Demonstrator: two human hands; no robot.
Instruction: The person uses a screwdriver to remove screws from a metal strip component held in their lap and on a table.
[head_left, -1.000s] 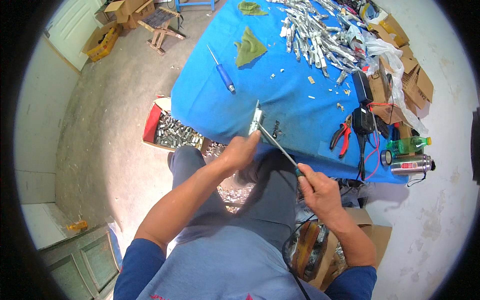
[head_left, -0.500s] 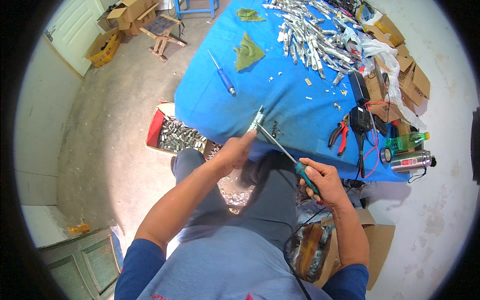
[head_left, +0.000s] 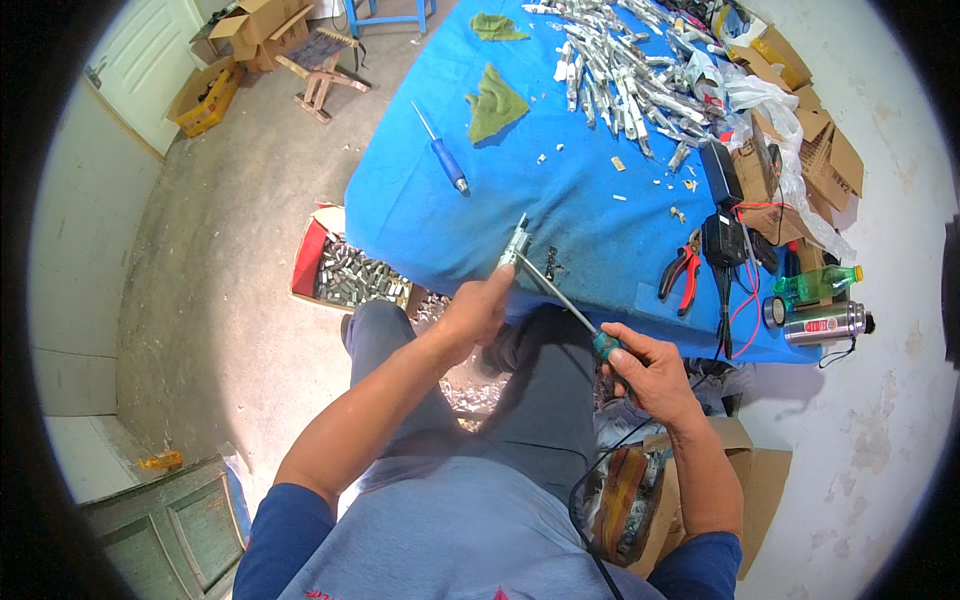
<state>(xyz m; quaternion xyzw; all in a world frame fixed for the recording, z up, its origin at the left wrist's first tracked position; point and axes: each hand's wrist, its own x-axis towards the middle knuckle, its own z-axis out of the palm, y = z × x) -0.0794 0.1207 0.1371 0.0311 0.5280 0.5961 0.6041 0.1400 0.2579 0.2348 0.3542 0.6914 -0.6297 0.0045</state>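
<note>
My left hand (head_left: 478, 308) grips a small silvery metal part (head_left: 514, 243) and holds it up at the near edge of the blue-covered table (head_left: 420, 215). My right hand (head_left: 643, 368) holds a screwdriver with a teal handle (head_left: 604, 343). Its long shaft (head_left: 556, 294) runs up and left to the metal part. Both hands are over my lap, just in front of the table edge.
A blue-handled screwdriver (head_left: 447, 163), two green cloths (head_left: 494, 103), a heap of silvery metal parts (head_left: 630, 70), red pliers (head_left: 682, 270), black adapters, a green bottle (head_left: 818, 285) and a steel flask (head_left: 825, 323) lie on the table. Boxes of metal parts (head_left: 352, 277) stand on the floor.
My right hand has slid a little right and down along the screwdriver. The left hand still holds the metal part at the table edge.
</note>
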